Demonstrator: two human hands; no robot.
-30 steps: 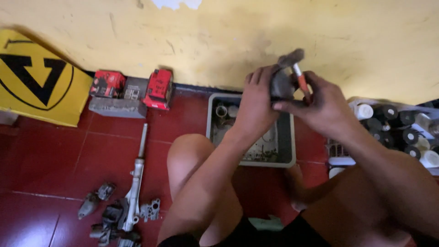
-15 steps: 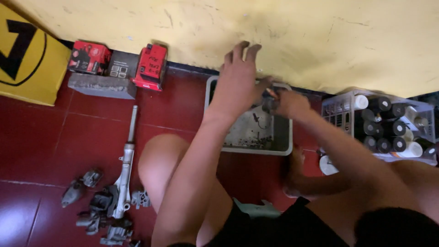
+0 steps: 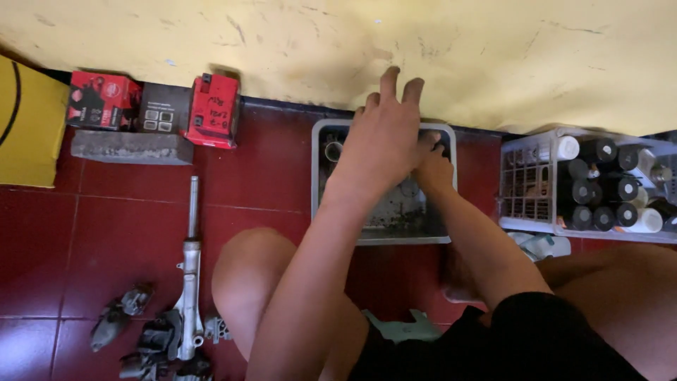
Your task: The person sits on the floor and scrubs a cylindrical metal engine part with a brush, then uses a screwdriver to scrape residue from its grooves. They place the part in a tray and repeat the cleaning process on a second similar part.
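My left hand [image 3: 384, 141] hovers over a grey metal tray [image 3: 395, 238] by the yellow wall, fingers stretched out and slightly apart, holding nothing that I can see. My right hand [image 3: 435, 168] reaches down into the tray just beneath it, at the far right corner. The left hand covers its fingers, so what it grips is hidden. A short metal sleeve [image 3: 333, 150] stands in the tray's far left corner, and the tray floor is dirty with grime.
A white crate [image 3: 525, 185] of spray cans stands to the right. Red boxes [image 3: 214, 109] and a concrete block [image 3: 130, 147] line the wall at left. A long metal shaft [image 3: 190, 282] and small parts [image 3: 116, 317] lie on the red floor beside my knee [image 3: 250, 275].
Both hands dropped from chest height, where they held a dark part and a red-handled tool, down to the tray. The right hand went inside and the left opened above it.
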